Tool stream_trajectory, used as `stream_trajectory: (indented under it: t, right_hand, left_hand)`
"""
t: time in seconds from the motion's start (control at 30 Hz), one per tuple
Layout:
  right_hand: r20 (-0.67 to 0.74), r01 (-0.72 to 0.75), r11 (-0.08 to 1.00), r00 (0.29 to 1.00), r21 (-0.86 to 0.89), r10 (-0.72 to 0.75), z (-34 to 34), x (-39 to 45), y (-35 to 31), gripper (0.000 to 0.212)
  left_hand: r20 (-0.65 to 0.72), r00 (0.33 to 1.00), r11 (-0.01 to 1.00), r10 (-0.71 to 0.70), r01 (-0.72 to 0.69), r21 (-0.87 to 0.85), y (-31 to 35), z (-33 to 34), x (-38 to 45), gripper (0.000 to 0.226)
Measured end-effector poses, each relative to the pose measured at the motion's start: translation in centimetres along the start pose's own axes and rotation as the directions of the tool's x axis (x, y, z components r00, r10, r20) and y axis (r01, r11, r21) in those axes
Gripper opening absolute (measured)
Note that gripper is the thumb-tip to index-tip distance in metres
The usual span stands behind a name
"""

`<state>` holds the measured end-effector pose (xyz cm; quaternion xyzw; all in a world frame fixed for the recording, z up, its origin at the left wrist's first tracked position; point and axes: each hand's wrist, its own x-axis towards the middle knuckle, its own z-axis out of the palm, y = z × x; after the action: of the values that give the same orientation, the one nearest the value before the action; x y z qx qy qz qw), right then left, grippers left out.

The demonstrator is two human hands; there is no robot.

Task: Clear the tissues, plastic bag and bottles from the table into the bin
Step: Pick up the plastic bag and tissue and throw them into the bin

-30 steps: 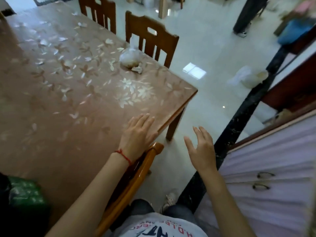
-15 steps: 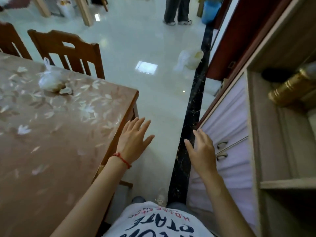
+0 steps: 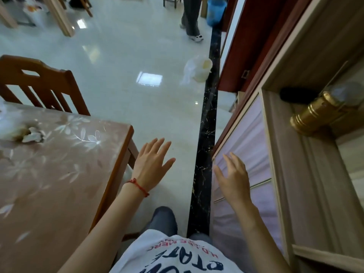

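Left hand (image 3: pixel 152 164): held out palm down past the corner of the table (image 3: pixel 65 174), above the floor, fingers straight and slightly spread, thumb out to the side; it holds nothing and touches nothing. A red string bracelet (image 3: pixel 138 187) sits on its wrist. Right hand (image 3: pixel 232 176): raised in front of the lilac-fronted cabinet (image 3: pixel 254 134), fingers extended and loosely fanned, thumb apart; nothing is in its grasp, and whether the fingertips meet the cabinet front cannot be told. The two hands are apart, with a black marble strip (image 3: pixel 206 134) in the floor running between them. Task items: a clear plastic bag (image 3: pixel 8 125) lies on the table at the far left edge of view, with a crumpled tissue (image 3: pixel 33 135) touching its right side; both are well apart from either hand. A white bin (image 3: pixel 201 70) lined with a pale bag stands on the floor beside the black strip, ahead of the hands. A wooden chair (image 3: pixel 39 83) stands at the table's far side. A gold-capped jar (image 3: pixel 323 113) lies on its side on the cabinet shelf at right.
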<state>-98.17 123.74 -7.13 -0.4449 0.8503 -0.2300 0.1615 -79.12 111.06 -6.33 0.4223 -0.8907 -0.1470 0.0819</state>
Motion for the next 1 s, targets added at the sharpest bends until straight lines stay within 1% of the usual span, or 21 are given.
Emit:
stream_trajectory:
  t: [0.17, 0.47, 0.7, 0.87, 1.0]
  right_hand:
    - [0.002, 0.015, 1.000, 1.000, -0.017, -0.015, 1.2, 6.0, -1.1, 0.052]
    - [-0.008, 0.016, 0.996, 1.000, -0.086, -0.016, 2.5, 20.2, -4.7, 0.052]
    - [-0.001, 0.015, 0.997, 1.000, -0.074, -0.015, 1.9, 28.9, -6.7, 0.052]
    - [0.020, 0.022, 0.996, 1.000, -0.084, -0.020, 1.7, 35.5, -6.4, 0.052]
    - [0.037, 0.069, 0.994, 0.997, -0.084, -0.066, 1.4, 42.5, -6.1, 0.053]
  left_hand:
    - [-0.016, 1.000, 1.000, -0.001, 0.001, 0.008, -2.5, 0.4, 5.8, 0.055]
    - [-0.071, 0.997, 0.999, 0.039, -0.038, 0.011, -7.8, -0.5, 19.3, 0.050]
    - [-0.083, 0.995, 0.999, 0.052, -0.052, -0.003, -9.9, -1.6, 28.3, 0.050]
    - [-0.092, 0.996, 1.000, 0.022, -0.021, 0.007, -10.7, -1.2, 34.4, 0.049]
    - [-0.092, 0.995, 0.999, -0.024, 0.025, 0.019, -11.1, -0.6, 40.0, 0.049]
